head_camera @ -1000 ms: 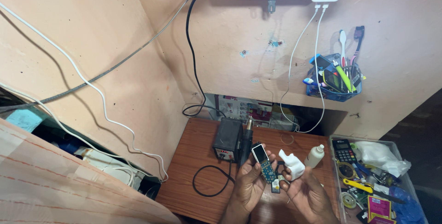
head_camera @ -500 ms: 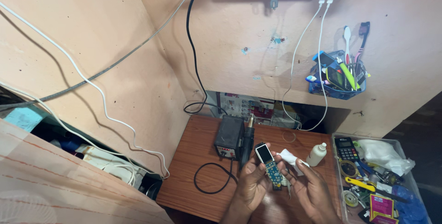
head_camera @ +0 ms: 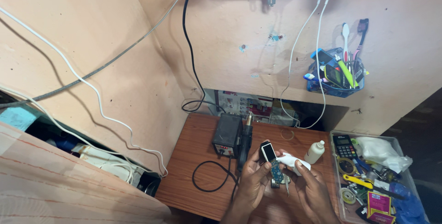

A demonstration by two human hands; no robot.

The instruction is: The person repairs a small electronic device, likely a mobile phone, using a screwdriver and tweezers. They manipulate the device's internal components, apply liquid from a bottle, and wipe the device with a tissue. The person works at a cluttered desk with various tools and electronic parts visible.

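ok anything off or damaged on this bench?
The small phone in the left hand is stripped, its circuit board bare below the screen. The right hand presses a white cloth beside it. Nothing looks spilled.

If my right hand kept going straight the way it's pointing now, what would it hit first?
The right hand points up and left, with a white cloth at its fingertips. Beyond that, it would probably meet the opened phone held by the left hand. Depth is unclear.

Bare wooden surface (head_camera: pixel 198 159) lies open to the left of the hands, crossed only by a looped black cable (head_camera: pixel 209 178). Far-left, the black box unit (head_camera: pixel 228 135) blocks the way. Right, a white bottle (head_camera: pixel 315 152) and a cluttered clear tray (head_camera: pixel 338 191) stand close.
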